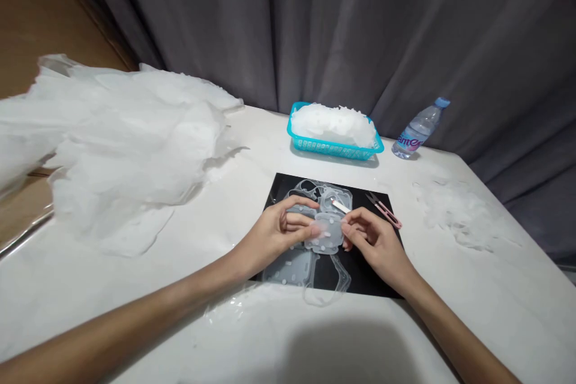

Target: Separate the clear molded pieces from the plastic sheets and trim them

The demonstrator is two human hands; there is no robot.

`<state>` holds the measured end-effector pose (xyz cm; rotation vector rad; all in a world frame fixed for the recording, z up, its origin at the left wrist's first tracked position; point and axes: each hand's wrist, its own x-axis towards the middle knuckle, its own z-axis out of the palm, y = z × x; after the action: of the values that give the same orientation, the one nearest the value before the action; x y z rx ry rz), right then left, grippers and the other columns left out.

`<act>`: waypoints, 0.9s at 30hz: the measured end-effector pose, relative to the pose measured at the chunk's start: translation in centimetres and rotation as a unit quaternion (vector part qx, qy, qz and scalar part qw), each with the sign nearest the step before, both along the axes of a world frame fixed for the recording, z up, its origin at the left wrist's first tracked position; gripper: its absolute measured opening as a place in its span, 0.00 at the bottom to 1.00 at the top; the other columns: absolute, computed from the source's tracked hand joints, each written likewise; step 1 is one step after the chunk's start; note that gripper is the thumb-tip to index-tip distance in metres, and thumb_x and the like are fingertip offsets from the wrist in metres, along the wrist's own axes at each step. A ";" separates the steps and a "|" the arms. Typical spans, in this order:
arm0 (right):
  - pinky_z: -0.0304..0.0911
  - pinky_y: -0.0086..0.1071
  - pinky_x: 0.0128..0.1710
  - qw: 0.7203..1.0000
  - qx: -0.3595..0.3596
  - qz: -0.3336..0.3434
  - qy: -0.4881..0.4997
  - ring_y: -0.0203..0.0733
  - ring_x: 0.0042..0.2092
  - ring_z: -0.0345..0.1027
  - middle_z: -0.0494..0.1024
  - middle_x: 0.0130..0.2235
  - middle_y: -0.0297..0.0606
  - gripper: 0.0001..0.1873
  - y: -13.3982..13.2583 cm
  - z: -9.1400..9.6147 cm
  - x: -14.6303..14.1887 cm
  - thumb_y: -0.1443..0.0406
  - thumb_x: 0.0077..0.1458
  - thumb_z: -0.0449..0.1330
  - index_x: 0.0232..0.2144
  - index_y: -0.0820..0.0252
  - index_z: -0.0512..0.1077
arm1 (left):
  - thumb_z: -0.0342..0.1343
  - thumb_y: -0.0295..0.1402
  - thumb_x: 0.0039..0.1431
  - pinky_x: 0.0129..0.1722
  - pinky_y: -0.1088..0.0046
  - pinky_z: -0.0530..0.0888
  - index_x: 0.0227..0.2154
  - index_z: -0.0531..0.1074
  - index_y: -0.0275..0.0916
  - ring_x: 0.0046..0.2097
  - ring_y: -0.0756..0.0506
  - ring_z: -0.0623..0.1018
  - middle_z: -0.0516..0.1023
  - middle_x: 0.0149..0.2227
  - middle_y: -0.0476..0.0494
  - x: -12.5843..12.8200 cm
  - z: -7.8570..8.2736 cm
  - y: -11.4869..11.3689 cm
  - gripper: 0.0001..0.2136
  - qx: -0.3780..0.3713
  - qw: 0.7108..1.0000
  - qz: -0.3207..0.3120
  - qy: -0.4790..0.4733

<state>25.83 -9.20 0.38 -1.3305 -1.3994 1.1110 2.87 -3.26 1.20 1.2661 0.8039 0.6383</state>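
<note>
Over the black mat, my left hand pinches a translucent frosted plastic piece with rounded tabs and small holes. My right hand is closed at the right edge of that piece, fingertips touching it. From the same hand a slim white-handled tool sticks out toward the upper left; its tip is too small to name. Below the hands lie more translucent sheets and a thin cut-away plastic frame, partly hanging past the mat's front edge.
Pink-handled thread snips rest at the mat's upper right. Behind stands a turquoise basket heaped with white pieces, beside a water bottle. A large pile of translucent sheets fills the left; plastic scraps lie right.
</note>
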 end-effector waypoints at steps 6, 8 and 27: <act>0.71 0.35 0.45 0.995 0.077 0.023 -0.053 0.44 0.45 0.76 0.82 0.48 0.41 0.15 -0.3 0.7 -1.4 0.56 0.65 0.63 0.51 0.54 0.77 | 0.65 0.44 0.64 0.33 0.72 0.69 0.52 0.71 0.41 0.31 0.48 0.77 0.82 0.33 0.49 0.1 0.1 -0.9 0.19 0.101 0.994 -0.017 0.047; 0.70 0.36 0.45 0.997 0.060 0.021 -0.041 0.44 0.43 0.76 0.83 0.46 0.40 0.13 -0.4 0.6 -1.6 0.56 0.65 0.63 0.48 0.54 0.80 | 0.64 0.44 0.64 0.34 0.73 0.69 0.49 0.71 0.41 0.32 0.48 0.77 0.81 0.31 0.50 0.2 0.2 -1.1 0.17 0.113 0.992 -0.018 0.047; 0.68 0.27 0.42 0.996 0.057 0.006 0.062 0.37 0.41 0.73 0.78 0.38 0.34 0.05 -0.4 0.4 -0.8 0.60 0.66 0.64 0.40 0.55 0.76 | 0.65 0.36 0.65 0.40 0.74 0.75 0.37 0.80 0.38 0.35 0.49 0.79 0.83 0.35 0.48 0.0 1.3 -1.4 0.06 0.252 0.965 0.008 0.073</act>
<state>25.00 -9.61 0.78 -1.1538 -1.3608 1.0861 2.83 -4.64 2.55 1.7872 0.7989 0.8020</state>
